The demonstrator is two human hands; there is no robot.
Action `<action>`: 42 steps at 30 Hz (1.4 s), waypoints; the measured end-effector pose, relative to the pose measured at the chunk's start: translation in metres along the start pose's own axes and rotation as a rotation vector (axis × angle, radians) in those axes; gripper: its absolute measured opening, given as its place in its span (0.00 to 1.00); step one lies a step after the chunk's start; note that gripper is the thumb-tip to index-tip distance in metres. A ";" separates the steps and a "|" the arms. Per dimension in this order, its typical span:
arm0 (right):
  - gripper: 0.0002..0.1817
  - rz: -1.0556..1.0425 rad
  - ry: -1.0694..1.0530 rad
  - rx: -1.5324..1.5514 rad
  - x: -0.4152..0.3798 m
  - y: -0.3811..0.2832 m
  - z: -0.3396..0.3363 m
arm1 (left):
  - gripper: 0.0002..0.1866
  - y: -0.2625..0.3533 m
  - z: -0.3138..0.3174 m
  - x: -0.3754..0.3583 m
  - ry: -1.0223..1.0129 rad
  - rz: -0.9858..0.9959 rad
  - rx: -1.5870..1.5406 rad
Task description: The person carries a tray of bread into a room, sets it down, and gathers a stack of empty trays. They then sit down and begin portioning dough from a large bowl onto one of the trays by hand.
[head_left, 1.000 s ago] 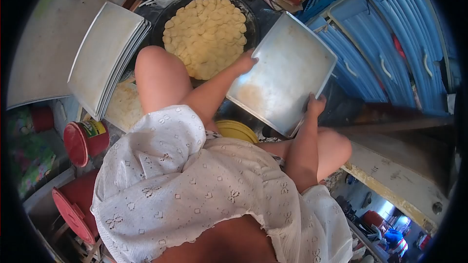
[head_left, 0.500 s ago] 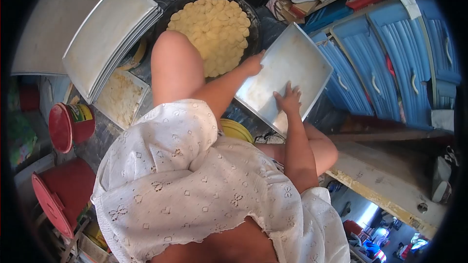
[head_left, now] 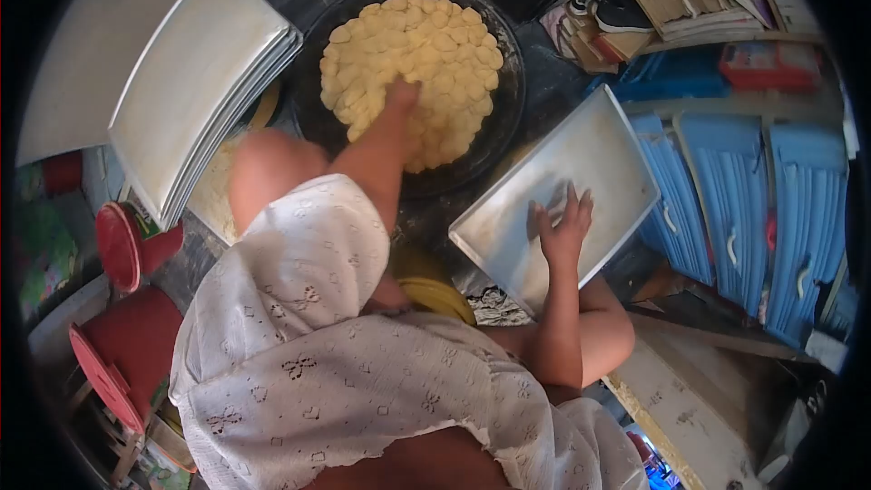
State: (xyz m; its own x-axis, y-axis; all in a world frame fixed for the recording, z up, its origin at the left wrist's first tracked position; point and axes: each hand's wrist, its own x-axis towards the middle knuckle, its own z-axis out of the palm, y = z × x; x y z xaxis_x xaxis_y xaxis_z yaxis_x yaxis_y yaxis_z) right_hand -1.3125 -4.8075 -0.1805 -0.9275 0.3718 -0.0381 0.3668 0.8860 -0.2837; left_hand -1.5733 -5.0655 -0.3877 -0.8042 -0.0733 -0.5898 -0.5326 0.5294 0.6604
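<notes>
My left hand (head_left: pixel 404 93) reaches down onto the heap of round, yellowish dough pieces (head_left: pixel 458 59). Its fingertips are hidden among the pieces, and whether they grip one cannot be seen. The dough lies in a wide, dark round basin (head_left: pixel 510 118). To the right, my right hand (head_left: pixel 564 227) rests on the inside of a rectangular metal baking tray (head_left: pixel 590 159) with its fingers spread. That tray is tilted beside my bent leg and holds no dough.
A stack of metal trays (head_left: pixel 204 63) stands at the left, partly over another floury tray (head_left: pixel 213 195). Red buckets (head_left: pixel 136 345) are at the lower left. A yellow tub (head_left: pixel 435 299) sits between my legs. Blue drawers (head_left: pixel 726 191) and a wooden shelf (head_left: pixel 671 0) line the right.
My left hand has let go of the tray's edge and moved left onto the dough. The right hand stays on the tray. The view has shifted slightly.
</notes>
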 end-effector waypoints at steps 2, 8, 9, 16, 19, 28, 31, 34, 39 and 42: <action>0.38 -0.107 0.011 0.111 0.039 -0.035 -0.003 | 0.38 -0.014 -0.017 0.044 0.144 -0.044 -0.122; 0.37 -0.403 -0.274 0.271 0.194 -0.097 0.084 | 0.44 0.033 -0.031 0.072 0.439 0.117 -0.270; 0.38 -0.414 -0.349 0.269 0.222 -0.096 0.113 | 0.43 0.033 -0.025 0.080 0.484 0.177 -0.191; 0.39 -0.281 -0.397 0.415 0.347 -0.125 0.220 | 0.46 0.048 -0.012 0.059 0.430 0.040 0.060; 0.43 -0.036 -0.274 0.181 0.339 -0.145 0.226 | 0.43 0.052 -0.027 0.065 0.418 -0.011 0.081; 0.31 -0.416 -0.300 -0.132 0.301 -0.149 0.203 | 0.32 0.047 -0.035 0.079 0.388 0.078 -0.136; 0.28 -0.283 -0.847 0.193 0.338 -0.137 0.207 | 0.32 0.039 -0.025 0.084 0.455 0.098 -0.143; 0.32 -0.248 -0.376 0.198 0.347 -0.148 0.217 | 0.33 0.042 -0.010 0.071 0.530 0.125 0.096; 0.46 -0.301 -0.376 -0.110 0.301 -0.172 0.232 | 0.35 0.041 -0.018 0.077 0.245 0.191 -0.483; 0.39 -0.521 -0.596 -0.140 0.266 -0.158 0.203 | 0.37 0.053 -0.003 0.057 0.511 0.112 0.070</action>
State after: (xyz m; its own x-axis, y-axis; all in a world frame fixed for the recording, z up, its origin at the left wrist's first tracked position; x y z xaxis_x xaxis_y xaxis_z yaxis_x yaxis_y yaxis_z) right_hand -1.6321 -4.9053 -0.3406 -0.8500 -0.2740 -0.4500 -0.1544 0.9461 -0.2845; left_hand -1.6483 -5.0446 -0.3853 -0.8904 -0.4069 -0.2038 -0.4313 0.6116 0.6633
